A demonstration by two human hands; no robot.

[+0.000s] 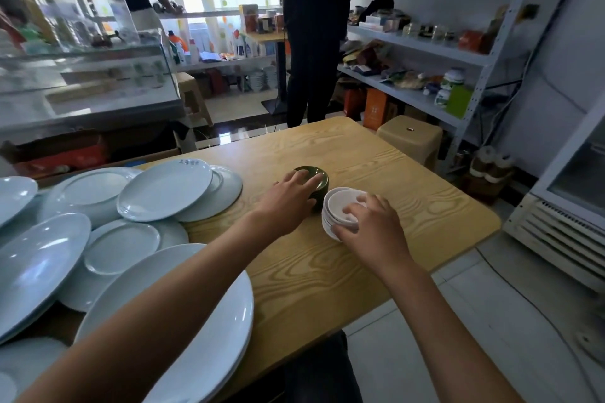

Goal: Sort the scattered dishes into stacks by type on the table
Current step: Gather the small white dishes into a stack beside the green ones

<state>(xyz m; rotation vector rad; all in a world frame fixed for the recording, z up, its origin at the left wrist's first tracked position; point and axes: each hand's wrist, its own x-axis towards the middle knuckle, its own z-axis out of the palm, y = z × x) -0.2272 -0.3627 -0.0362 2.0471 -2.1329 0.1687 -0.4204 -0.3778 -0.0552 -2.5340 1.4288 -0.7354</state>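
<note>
A stack of small dark green dishes (319,178) stands mid-table, and my left hand (288,201) lies over its top and near side with fingers spread along the rim. Right beside it sits a stack of small white bowls (337,206). My right hand (373,226) grips that white stack from the right, thumb at the near base and fingers curled over the rim into the top bowl. Several large white plates (163,190) lie overlapping and scattered across the left part of the wooden table (409,206), with a big one (203,337) at the near edge under my left forearm.
A beige plastic stool (409,137) stands past the table's far right corner. A person in dark clothes (314,42) stands just behind the far edge; another person is at the back shelves. Metal shelving with goods lines the right, and a white cabinet (563,206) stands at the far right.
</note>
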